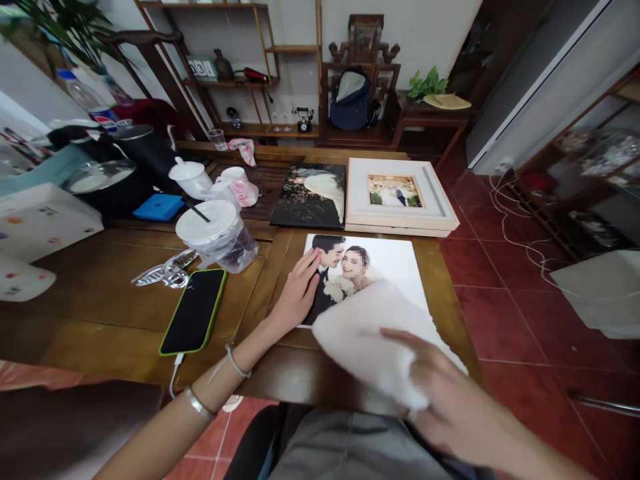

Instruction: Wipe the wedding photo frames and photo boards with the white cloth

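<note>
A photo print of a couple (393,260) lies flat near the table's front edge. My left hand (299,288) rests on its left side, fingers stretched out and flat, holding nothing. In my right hand (437,383) is a white cloth (370,330), bunched under the fingers and draped over the print's lower right part. That hand is slightly blurred, and its index finger points across the cloth. Behind the print lie a dark photo panel (307,200) and a white-framed picture (437,200), side by side.
On the wooden table (100,320), left of the print, are a phone (194,312) on a cable, silver scissors (173,269) and a lidded cup (213,230) in a plastic bag. A white teapot (191,177) and black pot (113,193) stand farther back. Red floor tiles (505,320) lie to the right.
</note>
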`<state>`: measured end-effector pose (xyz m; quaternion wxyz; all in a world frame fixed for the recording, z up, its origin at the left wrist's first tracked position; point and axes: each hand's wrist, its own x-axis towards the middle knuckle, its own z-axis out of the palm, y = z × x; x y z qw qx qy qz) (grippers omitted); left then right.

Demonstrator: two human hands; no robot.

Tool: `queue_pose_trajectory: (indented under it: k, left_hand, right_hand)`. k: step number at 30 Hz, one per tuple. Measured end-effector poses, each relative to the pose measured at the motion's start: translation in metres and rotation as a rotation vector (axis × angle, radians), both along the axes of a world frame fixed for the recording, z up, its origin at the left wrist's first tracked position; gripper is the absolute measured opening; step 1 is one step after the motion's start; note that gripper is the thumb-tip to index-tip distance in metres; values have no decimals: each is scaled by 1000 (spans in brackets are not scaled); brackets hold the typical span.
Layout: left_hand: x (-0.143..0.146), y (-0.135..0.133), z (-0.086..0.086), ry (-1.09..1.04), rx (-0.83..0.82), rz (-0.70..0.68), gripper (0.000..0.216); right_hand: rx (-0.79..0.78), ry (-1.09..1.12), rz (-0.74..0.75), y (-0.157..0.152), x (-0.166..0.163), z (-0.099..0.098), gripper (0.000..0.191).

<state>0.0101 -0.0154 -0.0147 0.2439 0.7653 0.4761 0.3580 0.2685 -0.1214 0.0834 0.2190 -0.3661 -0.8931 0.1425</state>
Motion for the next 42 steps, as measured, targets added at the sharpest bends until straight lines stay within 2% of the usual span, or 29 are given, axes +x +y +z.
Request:
queue_pose_trajectory:
  k: [2,4,6,8,11,14,18,21,24,26,27,30,32,36,39,42]
  left_hand:
    - [0,1,-1,-7,9,-5,45]
    - [0,1,-3,-16,15,-1,45]
    - [0,2,-4,-23,14,4,45]
    - [0,3,-5,-26,10,2,45]
    - [-1,3,-5,-29,8,-3,44]
    - [-2,3,-6,-23,1,-4,45]
    - [-2,2,-5,-16,-5,6,45]
    - [-3,2,-4,-24,-4,-14,45]
    - [-3,2,-3,-34,-2,-23,45]
    - [-3,1,-3,-36,-4,-18,45]
    - [-2,1,-3,-35,0,-16,45]
    - [-1,1,-3,-39,13,-10,45]
    - [0,1,-3,-42,8,-5,45]
    - [0,1,-2,-44,-7,7,44]
    - [0,0,0,-27,-9,13,44]
    - [1,0,0,-24,4,18,44]
  right_hand:
    - [57,61,-144,23,10,5,20]
    - [162,83,-223,52,11,4,23]
    - [199,12,-231,78,1,-2,21]
    - [170,-141,-193,98,-16,-13,21]
    - [126,-297,-146,112,-44,-30,23]
    - [98,-364,-102,109,-58,-41,22]
    - [50,-359,10,77,-58,-43,17]
    - [5,-307,121,43,-51,-35,14]
    - [-42,-194,212,22,-34,-18,17]
    - [-17,-107,183,23,-15,-4,26]
    - [43,-58,132,27,-4,2,31]
    - [320,16,-75,50,27,8,37]
    - [407,-55,-151,67,41,1,31]
    - [310,-258,-152,89,45,-31,25]
    - [239,-316,-142,89,39,-47,20]
    - [185,-327,-104,74,35,-51,19]
